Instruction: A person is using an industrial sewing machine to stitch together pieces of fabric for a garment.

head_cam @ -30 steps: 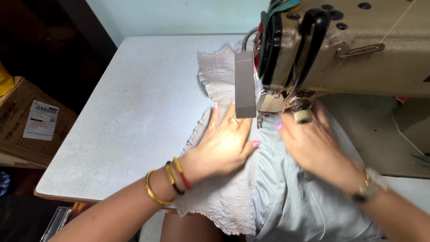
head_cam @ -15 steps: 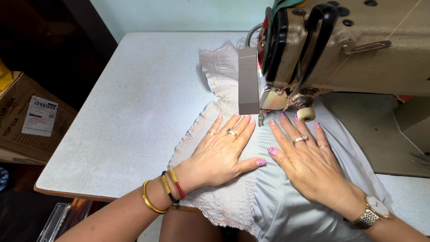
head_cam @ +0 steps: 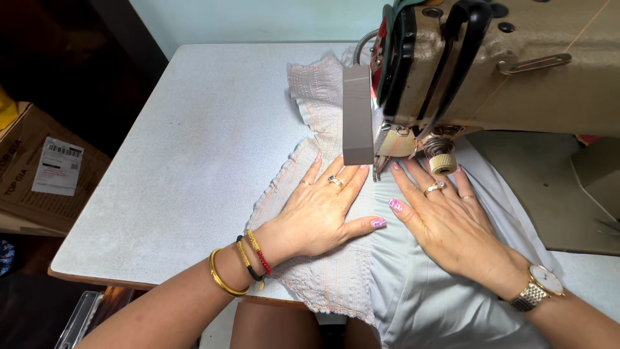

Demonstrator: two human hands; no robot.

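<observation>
Both hands lie flat and unclenched, grasping nothing. The left hand (head_cam: 320, 210) presses on the pink smocked fabric (head_cam: 323, 271), the right hand (head_cam: 445, 223) on the smooth pale grey fabric (head_cam: 426, 304) beside it. The two cloths meet between the thumbs and run up under the sewing machine (head_cam: 504, 71) at the table's far right. The smocked piece already extends beyond the needle toward the far edge, so part of the seam looks sewn; the stretch under the palms and hanging over the near edge appears left. The table (head_cam: 194, 142) is grey-speckled. A cardboard box (head_cam: 39, 171) sits off its left side, out of the way.
</observation>
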